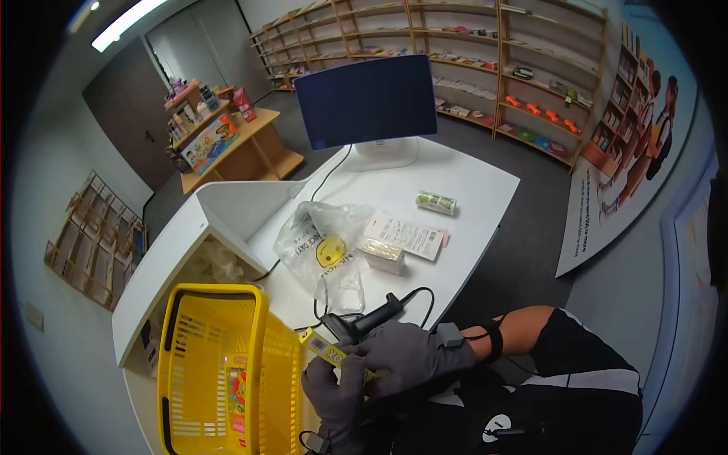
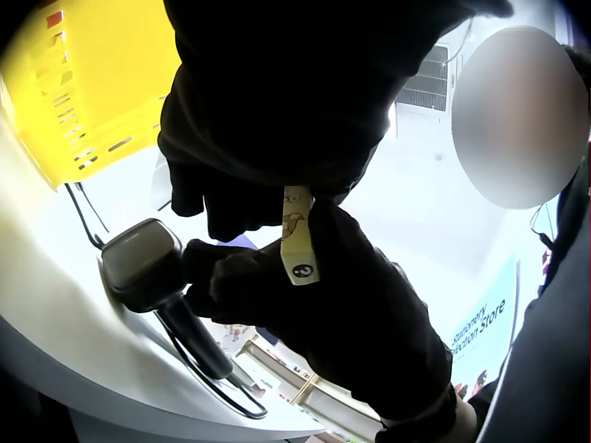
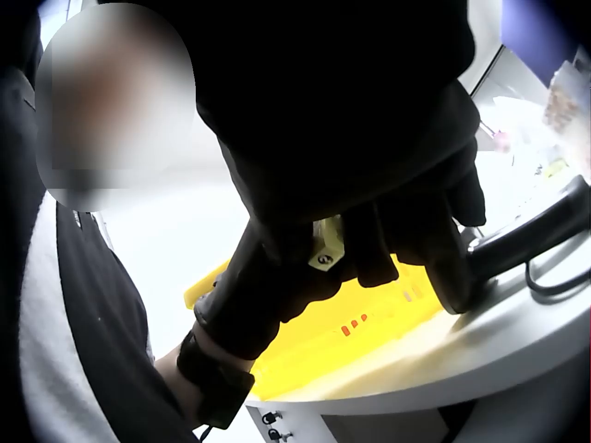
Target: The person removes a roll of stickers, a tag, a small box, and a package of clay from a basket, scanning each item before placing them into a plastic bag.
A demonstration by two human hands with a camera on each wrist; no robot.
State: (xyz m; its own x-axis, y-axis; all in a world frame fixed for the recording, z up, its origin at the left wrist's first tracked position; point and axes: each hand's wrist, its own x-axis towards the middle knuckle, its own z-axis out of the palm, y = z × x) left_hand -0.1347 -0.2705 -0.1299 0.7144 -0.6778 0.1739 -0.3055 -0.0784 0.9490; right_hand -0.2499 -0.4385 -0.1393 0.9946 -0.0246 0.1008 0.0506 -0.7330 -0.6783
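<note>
A slim yellow box (image 1: 324,349) with a barcode and dark lettering is held between both grey-gloved hands in the head view. My left hand (image 1: 337,398) grips it from below, beside the basket. My right hand (image 1: 413,356) comes in from the right and pinches the same box. One end of the box (image 2: 300,254) pokes out between the dark gloves in the left wrist view; its other parts are hidden by fingers. Close in front of both hands lies a black barcode scanner (image 1: 379,312), its head overlapped by the right hand's fingers in the right wrist view.
A yellow basket (image 1: 262,356) stands at left with a colourful package (image 1: 237,394) inside. Beyond the scanner lie a smiley plastic bag (image 1: 303,243), a small box (image 1: 385,259), a flat white package (image 1: 406,236) and a green-white roll (image 1: 436,202). A monitor (image 1: 368,102) stands behind.
</note>
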